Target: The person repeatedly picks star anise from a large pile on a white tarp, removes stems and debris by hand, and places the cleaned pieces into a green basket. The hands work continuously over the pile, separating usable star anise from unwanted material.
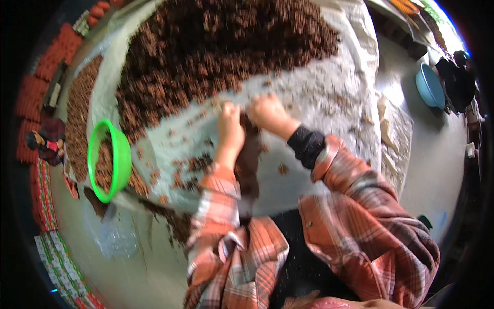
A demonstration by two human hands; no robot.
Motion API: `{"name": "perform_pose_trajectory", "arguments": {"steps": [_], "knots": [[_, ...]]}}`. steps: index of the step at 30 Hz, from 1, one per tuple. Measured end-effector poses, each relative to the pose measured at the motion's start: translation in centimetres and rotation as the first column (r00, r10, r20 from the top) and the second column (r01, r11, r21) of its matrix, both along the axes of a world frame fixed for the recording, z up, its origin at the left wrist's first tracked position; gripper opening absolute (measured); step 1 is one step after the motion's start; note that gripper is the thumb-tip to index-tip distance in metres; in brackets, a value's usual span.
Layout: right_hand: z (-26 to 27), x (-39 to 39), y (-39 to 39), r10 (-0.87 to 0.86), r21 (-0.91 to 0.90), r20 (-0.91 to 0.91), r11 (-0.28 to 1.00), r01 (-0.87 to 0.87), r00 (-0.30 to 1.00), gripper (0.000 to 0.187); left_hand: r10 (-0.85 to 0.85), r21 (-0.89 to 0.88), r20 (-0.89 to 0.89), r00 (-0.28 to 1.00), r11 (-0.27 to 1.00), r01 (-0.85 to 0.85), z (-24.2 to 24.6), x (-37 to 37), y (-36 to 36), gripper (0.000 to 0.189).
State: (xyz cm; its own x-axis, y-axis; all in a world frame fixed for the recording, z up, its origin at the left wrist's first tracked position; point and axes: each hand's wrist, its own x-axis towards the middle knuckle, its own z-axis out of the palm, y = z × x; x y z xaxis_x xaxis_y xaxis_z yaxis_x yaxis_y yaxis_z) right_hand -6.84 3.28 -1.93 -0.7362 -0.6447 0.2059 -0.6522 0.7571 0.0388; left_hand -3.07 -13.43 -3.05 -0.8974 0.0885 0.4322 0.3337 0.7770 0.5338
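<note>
My left hand [230, 125] and my right hand [270, 114] are close together over a pale plastic sheet [281, 189], with their fingers curled. Motion blur hides whether anything small is pinched in them. Just beyond them lies a broad heap of dark brown, clumpy dried pieces [216, 58], loose plant matter by its look. Below the hands runs a dark brown strip [249, 166]; I cannot tell whether it is shadow or material. Small brown bits [283, 168] are scattered across the sheet. To the left, a bright green plastic basket [122, 158] stands tilted, with brown pieces inside.
Another person [50, 141] is at the far left beside a lighter brown heap [82, 119]. Clear plastic [115, 235] and printed packs [63, 262] lie lower left. Red stacked goods [31, 96] line the left edge. A blue basin [429, 85] rests on the floor at right.
</note>
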Motion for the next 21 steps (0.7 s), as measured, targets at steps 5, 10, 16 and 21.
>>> {"name": "perform_pose_trajectory", "arguments": {"steps": [5, 10, 16, 21], "knots": [[-0.7, -0.7, -1.7, 0.061, -0.169, 0.046, 0.984, -0.053, 0.997, 0.014, 0.062, -0.003, -0.059, 0.996, 0.998, -0.062, -1.0, -0.8, 0.3, 0.012], [4.5, 2.8, 1.5, 0.164, -0.15, -0.061, 0.974, -0.172, 0.984, 0.009, -0.193, 0.302, 0.151, 0.969, 0.943, 0.141, 1.5, 2.3, -0.5, 0.009], [4.3, 2.6, 10.7, -0.395, -0.25, 0.102, 0.878, 0.408, 0.913, 0.038, 0.084, -0.187, 0.095, 0.992, 0.98, -0.066, 3.9, 5.0, 0.3, 0.053], [-1.5, 3.7, 8.4, -0.158, -0.278, 0.12, 0.942, 0.186, 0.98, 0.028, 0.17, -0.517, 0.455, 0.874, 0.85, 0.104, 2.2, 3.9, 4.5, 0.061]]}}
